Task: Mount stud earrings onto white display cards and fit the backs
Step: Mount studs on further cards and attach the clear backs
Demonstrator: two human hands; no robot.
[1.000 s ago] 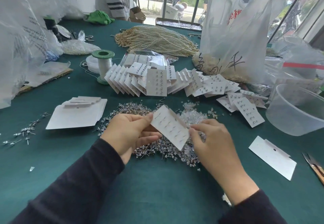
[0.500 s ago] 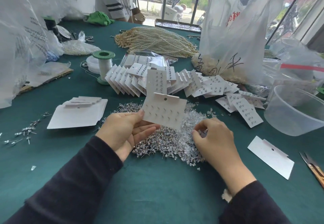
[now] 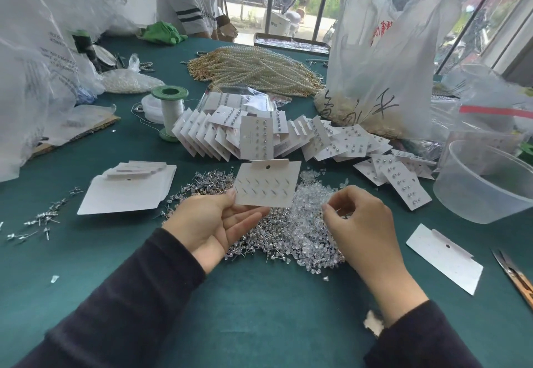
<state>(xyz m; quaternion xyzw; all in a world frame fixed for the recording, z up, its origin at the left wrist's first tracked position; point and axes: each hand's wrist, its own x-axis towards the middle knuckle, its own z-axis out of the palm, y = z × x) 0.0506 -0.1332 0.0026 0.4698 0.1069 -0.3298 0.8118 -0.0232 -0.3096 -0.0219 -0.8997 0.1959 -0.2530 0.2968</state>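
Observation:
My left hand (image 3: 210, 223) pinches the lower left corner of a white display card (image 3: 266, 183), held upright with its back toward me; rows of earring posts stick out of it. My right hand (image 3: 363, 223) hovers over the pile of clear earring backs (image 3: 311, 223), thumb and forefinger pinched on something small that I cannot make out for sure. A heap of loose stud earrings (image 3: 207, 183) lies under and behind the card. Finished cards (image 3: 256, 137) fan out across the middle of the green table (image 3: 259, 310).
A stack of blank cards (image 3: 127, 191) lies left, a single blank card (image 3: 444, 256) right. A clear plastic tub (image 3: 484, 186) stands far right, scissors (image 3: 516, 277) at the right edge. Green thread spool (image 3: 170, 108), pearl strands (image 3: 253, 67), plastic bags and another person sit beyond.
The card has turned from tilted and held in both hands to upright in my left hand alone. My right hand let go and dropped to the pile of backs, then lifted slightly.

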